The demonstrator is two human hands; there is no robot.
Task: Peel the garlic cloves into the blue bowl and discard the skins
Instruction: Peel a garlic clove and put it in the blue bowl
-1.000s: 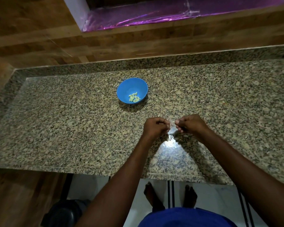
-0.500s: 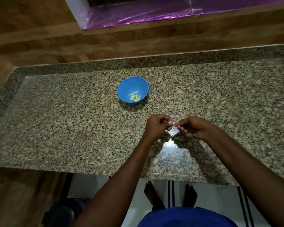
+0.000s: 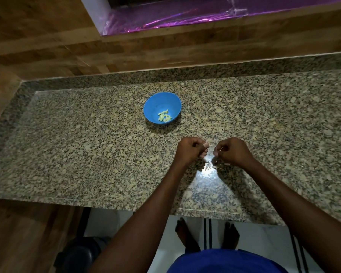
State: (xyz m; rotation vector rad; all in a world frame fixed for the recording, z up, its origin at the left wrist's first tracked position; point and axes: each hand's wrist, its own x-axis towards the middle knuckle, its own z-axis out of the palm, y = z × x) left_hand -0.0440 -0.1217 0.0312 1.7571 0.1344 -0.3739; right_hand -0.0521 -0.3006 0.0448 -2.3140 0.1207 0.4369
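Note:
The blue bowl (image 3: 152, 107) stands on the granite counter (image 3: 87, 150) and holds several peeled pale cloves (image 3: 164, 117). Nearer to me, my left hand (image 3: 191, 149) is curled, with a small pale garlic clove (image 3: 205, 144) just showing at its fingertips. A short gap to its right, my right hand (image 3: 231, 150) pinches a thin strip of garlic skin (image 3: 218, 149). Bits of skin (image 3: 209, 166) lie on the counter below the gap between the hands, beside a bright glare spot.
A wooden wall runs behind the counter, with a ledge covered in purple foil (image 3: 185, 18) above. The counter's front edge (image 3: 126, 205) is close to me. On the floor at the lower left sits a dark round bin (image 3: 81, 253); my bare feet stand on white tiles.
My hands met at the fingertips half a second ago. They have now drawn apart, the right one taking a strip of skin away from the clove.

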